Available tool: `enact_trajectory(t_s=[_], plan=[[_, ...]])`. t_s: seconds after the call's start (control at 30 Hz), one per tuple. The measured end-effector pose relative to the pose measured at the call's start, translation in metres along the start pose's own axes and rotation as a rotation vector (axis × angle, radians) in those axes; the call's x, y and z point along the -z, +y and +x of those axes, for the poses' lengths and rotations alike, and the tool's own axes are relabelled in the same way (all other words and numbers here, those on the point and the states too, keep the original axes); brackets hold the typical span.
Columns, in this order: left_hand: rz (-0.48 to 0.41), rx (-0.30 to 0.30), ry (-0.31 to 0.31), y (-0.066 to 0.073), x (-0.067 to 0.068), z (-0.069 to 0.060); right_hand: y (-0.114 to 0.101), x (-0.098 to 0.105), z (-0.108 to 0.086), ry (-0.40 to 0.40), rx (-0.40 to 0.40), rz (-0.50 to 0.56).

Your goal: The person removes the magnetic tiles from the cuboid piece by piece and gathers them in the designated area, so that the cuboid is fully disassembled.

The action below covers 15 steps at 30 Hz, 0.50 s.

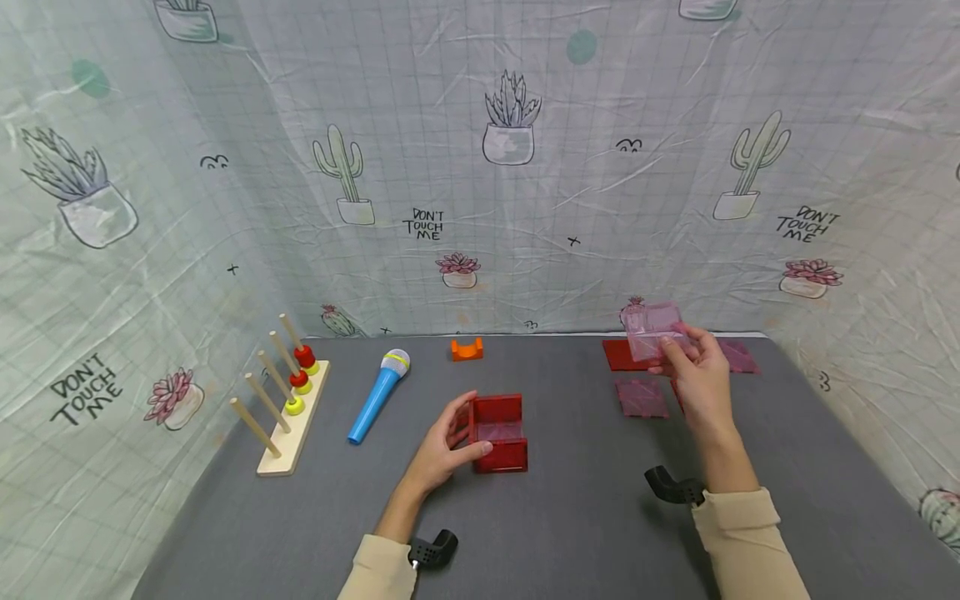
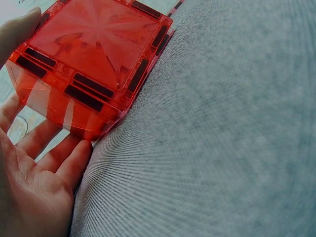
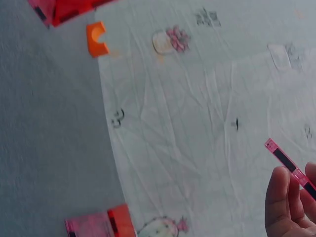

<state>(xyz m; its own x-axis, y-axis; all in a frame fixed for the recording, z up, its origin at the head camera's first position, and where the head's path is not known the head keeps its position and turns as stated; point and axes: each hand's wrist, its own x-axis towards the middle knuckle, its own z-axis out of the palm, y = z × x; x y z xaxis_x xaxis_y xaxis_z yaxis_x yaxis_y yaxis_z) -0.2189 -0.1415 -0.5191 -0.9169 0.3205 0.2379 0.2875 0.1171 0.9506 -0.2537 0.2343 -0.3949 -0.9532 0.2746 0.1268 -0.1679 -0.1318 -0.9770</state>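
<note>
A red box of magnetic tiles, open at the top, stands on the grey table with a pink tile showing inside. My left hand holds it at its left side, thumb on the near wall and fingers behind. In the left wrist view, dark magnet strips line the edges of the box's translucent red wall. My right hand pinches a clear pink magnetic tile in the air at the right, above other tiles. The right wrist view shows that tile edge-on between thumb and fingers.
Below the raised tile lie a red tile, a pink tile and another pink tile. An orange block sits at the back. Leftward are a blue toy microphone and a wooden peg stand with rings.
</note>
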Motion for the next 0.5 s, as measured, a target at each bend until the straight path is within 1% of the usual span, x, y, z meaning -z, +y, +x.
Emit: enact_trajectory(t_s=[0.1, 0.27, 0.5], plan=[[0.001, 0.001, 0.001, 0.0, 0.0, 0.0, -0.001, 0.009, 0.005, 0.043, -0.002, 0.042], [0.001, 0.007, 0.005, 0.001, 0.0, 0.0, -0.001, 0.027, 0.013, 0.15, -0.007, 0.076], [-0.003, 0.014, 0.002, 0.003, 0.0, 0.0, -0.002, 0.058, 0.019, 0.318, -0.081, 0.043]])
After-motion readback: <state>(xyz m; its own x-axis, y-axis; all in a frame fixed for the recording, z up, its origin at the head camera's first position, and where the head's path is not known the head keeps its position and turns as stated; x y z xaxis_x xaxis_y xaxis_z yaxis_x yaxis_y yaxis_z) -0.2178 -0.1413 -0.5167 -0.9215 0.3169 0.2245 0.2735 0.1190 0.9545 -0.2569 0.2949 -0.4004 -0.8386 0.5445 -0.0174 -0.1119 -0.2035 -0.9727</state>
